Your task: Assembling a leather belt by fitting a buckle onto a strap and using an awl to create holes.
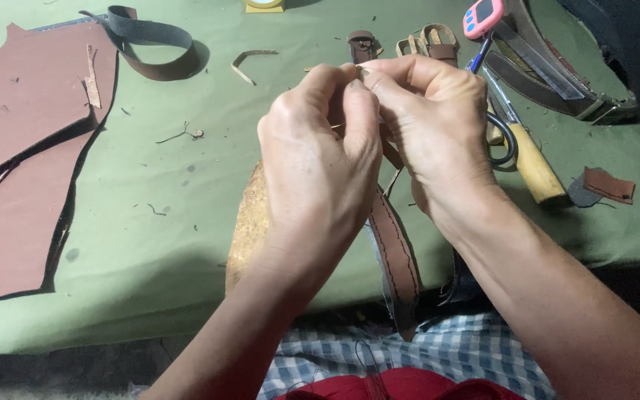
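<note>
Your left hand (pixel 320 159) and right hand (pixel 431 126) both pinch shut on the stitched brown leather strap (pixel 394 255) above the green mat (pixel 187 200).

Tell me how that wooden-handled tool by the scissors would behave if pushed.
The wooden-handled tool looks round, so it would probably roll on the green cloth. It seems stiff and fairly solid. The scissors beside it might stop it.

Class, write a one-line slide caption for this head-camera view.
Both hands, left hand and right hand, pinch a stitched brown leather strap above a green-covered table.
</note>
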